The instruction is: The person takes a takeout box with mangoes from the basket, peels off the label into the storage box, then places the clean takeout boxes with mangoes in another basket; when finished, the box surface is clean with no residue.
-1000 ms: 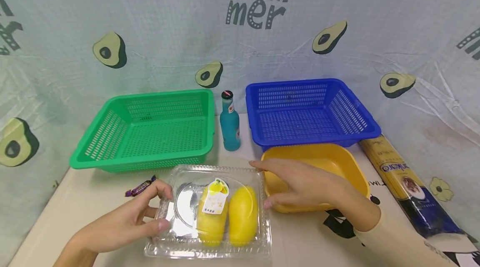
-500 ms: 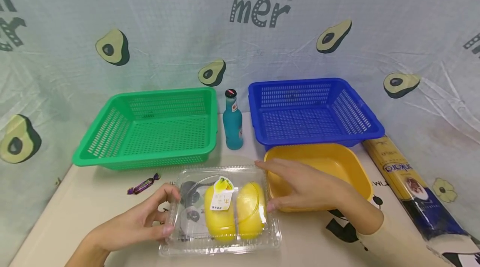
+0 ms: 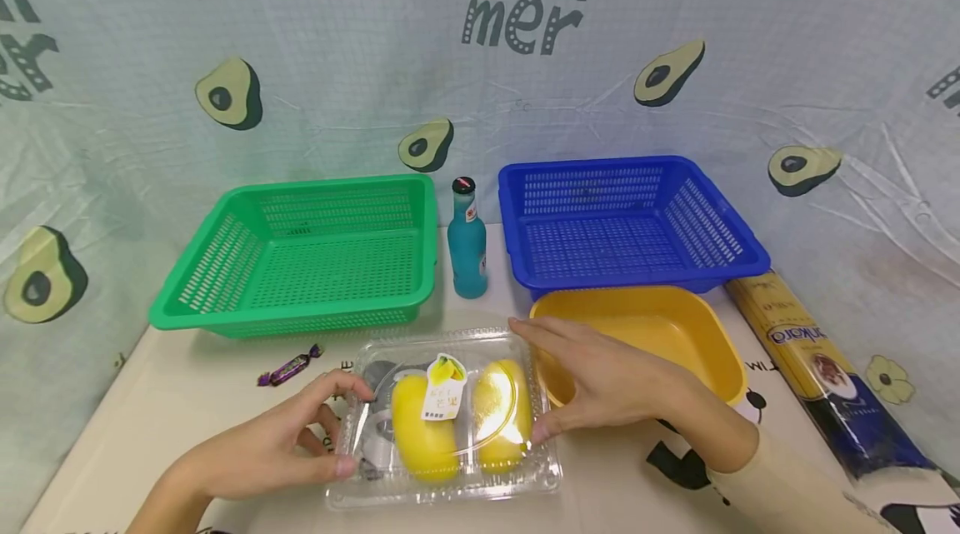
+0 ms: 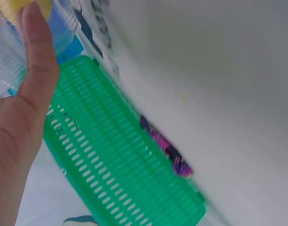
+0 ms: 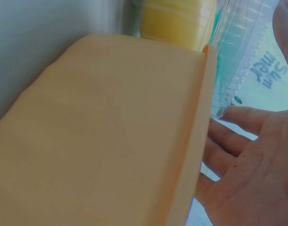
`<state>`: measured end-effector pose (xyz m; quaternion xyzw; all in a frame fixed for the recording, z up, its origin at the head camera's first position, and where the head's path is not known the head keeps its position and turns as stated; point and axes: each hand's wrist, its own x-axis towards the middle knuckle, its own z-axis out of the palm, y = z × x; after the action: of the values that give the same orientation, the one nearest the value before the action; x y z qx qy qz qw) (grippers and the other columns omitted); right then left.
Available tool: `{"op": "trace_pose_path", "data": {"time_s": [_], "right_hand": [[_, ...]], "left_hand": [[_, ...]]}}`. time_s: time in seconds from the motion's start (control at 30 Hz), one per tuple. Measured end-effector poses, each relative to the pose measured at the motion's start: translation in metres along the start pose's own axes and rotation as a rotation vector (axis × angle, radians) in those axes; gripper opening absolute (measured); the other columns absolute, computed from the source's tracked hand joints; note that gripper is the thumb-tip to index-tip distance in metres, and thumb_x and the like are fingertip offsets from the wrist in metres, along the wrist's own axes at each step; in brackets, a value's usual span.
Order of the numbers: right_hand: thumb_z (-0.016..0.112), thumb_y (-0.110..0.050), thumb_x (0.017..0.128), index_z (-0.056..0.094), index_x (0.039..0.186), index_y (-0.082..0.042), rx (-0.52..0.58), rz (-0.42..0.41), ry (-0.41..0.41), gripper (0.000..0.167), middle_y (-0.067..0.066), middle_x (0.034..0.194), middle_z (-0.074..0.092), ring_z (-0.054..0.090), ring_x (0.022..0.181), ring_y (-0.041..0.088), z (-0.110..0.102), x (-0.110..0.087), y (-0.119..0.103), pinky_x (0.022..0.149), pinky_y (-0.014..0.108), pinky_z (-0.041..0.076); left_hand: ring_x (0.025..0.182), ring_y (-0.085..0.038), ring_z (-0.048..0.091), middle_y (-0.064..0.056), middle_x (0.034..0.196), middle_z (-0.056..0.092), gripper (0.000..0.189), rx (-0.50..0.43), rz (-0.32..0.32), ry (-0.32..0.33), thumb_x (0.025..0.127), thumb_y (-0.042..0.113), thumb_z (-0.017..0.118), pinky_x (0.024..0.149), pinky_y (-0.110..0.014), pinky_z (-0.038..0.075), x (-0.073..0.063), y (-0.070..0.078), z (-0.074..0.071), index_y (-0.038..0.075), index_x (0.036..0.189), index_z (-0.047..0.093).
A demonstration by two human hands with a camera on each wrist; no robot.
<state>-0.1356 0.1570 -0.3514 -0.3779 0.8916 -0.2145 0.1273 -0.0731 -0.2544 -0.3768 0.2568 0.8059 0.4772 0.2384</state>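
Note:
A clear plastic clamshell box (image 3: 442, 494) with a mango label (image 3: 444, 388) is at the front middle in the head view. Inside lie two yellow mangoes (image 3: 422, 438), apart from each other. My left hand (image 3: 255, 452) holds the box's left side, thumb at the front and forefinger farther back. At the right side, my right hand (image 3: 611, 376) holds it between forefinger at the back corner and thumb nearer the front. In the right wrist view, that hand's forefinger (image 5: 245, 117) meets the box edge, while other fingers are partly hidden behind the yellow tub (image 5: 101, 122).
A green basket (image 3: 330, 321) stands back left, a blue basket (image 3: 637, 276) back right, with a blue bottle (image 3: 468, 255) between them. The yellow tub sits under my right hand. A purple-wrapped candy (image 3: 291, 366) lies left; a pasta packet (image 3: 817, 359) lies right.
The box has shifted slightly right with both hands still at its sides. Inside, the left mango has slid left, away from the other one. The view has turned slightly.

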Motion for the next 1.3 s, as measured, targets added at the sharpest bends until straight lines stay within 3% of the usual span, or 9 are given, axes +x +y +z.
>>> {"op": "trace_pose_path", "data": {"time_s": [0.13, 0.23, 0.37, 0.47, 0.6, 0.73, 1.0, 1.3], "right_hand": [[0.071, -0.079, 0.075, 0.023, 0.165, -0.02, 0.005, 0.0, -0.01, 0.118, 0.007, 0.168, 0.029, 0.032, 0.152, 0.028, 0.0, 0.002, 0.0, 0.12, 0.052, 0.032], [0.07, -0.079, 0.076, 0.022, 0.166, -0.02, -0.002, -0.008, -0.02, 0.117, 0.006, 0.168, 0.029, 0.033, 0.152, 0.026, 0.0, 0.005, 0.001, 0.12, 0.05, 0.033], [0.07, -0.078, 0.078, 0.022, 0.165, -0.018, 0.009, -0.017, -0.045, 0.116, 0.007, 0.168, 0.028, 0.031, 0.153, 0.027, -0.002, 0.012, 0.002, 0.121, 0.051, 0.031], [0.07, -0.077, 0.079, 0.023, 0.165, -0.016, 0.017, -0.02, -0.067, 0.115, 0.009, 0.168, 0.027, 0.029, 0.154, 0.03, -0.004, 0.015, 0.002, 0.121, 0.053, 0.029], [0.069, -0.076, 0.08, 0.023, 0.165, -0.015, 0.014, -0.018, -0.076, 0.114, 0.009, 0.169, 0.026, 0.028, 0.154, 0.031, -0.004, 0.016, 0.002, 0.122, 0.053, 0.029], [0.067, -0.077, 0.081, 0.023, 0.165, -0.018, -0.001, -0.035, -0.051, 0.112, 0.002, 0.17, 0.023, 0.025, 0.155, 0.024, -0.004, 0.018, 0.001, 0.123, 0.049, 0.028], [0.068, -0.062, 0.091, 0.043, 0.157, -0.02, -0.026, -0.255, 0.097, 0.082, -0.004, 0.159, 0.042, 0.039, 0.146, 0.019, -0.002, 0.03, -0.005, 0.119, 0.046, 0.036], [0.074, -0.045, 0.094, 0.064, 0.136, -0.019, -0.097, -0.502, 0.173, 0.05, -0.001, 0.142, 0.06, 0.051, 0.136, 0.018, 0.008, 0.052, -0.02, 0.114, 0.037, 0.042]], "left_hand": [[0.118, -0.014, 0.051, -0.012, 0.145, 0.03, 0.056, 0.116, 0.023, 0.051, 0.094, 0.025, 0.077, 0.082, -0.031, 0.057, -0.001, 0.004, 0.0, 0.023, 0.139, 0.043], [0.129, -0.023, 0.047, -0.013, 0.159, 0.014, 0.06, 0.216, 0.05, 0.11, 0.091, 0.03, 0.081, 0.087, -0.033, 0.056, -0.001, 0.006, -0.002, 0.026, 0.138, 0.044], [0.141, -0.042, 0.037, -0.008, 0.17, 0.006, 0.066, 0.325, 0.079, 0.182, 0.084, 0.035, 0.086, 0.097, -0.055, 0.051, 0.002, 0.01, -0.006, 0.034, 0.139, 0.05], [0.153, -0.029, 0.022, 0.0, 0.171, 0.016, 0.067, 0.35, 0.11, 0.189, 0.082, 0.039, 0.087, 0.098, -0.075, 0.039, 0.004, 0.01, -0.008, 0.035, 0.141, 0.055], [0.152, -0.001, 0.016, 0.004, 0.17, 0.02, 0.068, 0.351, 0.133, 0.166, 0.082, 0.04, 0.087, 0.099, -0.079, 0.035, 0.007, 0.01, -0.009, 0.034, 0.143, 0.058], [0.152, -0.005, 0.016, 0.004, 0.171, 0.016, 0.067, 0.328, 0.127, 0.132, 0.084, 0.037, 0.086, 0.098, -0.081, 0.034, 0.009, 0.008, -0.011, 0.034, 0.144, 0.057], [0.148, -0.041, 0.023, 0.004, 0.17, 0.013, 0.065, 0.31, 0.121, 0.093, 0.084, 0.036, 0.086, 0.097, -0.08, 0.035, 0.013, 0.007, -0.015, 0.034, 0.143, 0.057], [0.146, -0.049, 0.025, 0.003, 0.17, 0.012, 0.064, 0.279, 0.091, 0.072, 0.084, 0.036, 0.086, 0.097, -0.079, 0.035, 0.014, 0.008, -0.017, 0.034, 0.141, 0.057]]}}
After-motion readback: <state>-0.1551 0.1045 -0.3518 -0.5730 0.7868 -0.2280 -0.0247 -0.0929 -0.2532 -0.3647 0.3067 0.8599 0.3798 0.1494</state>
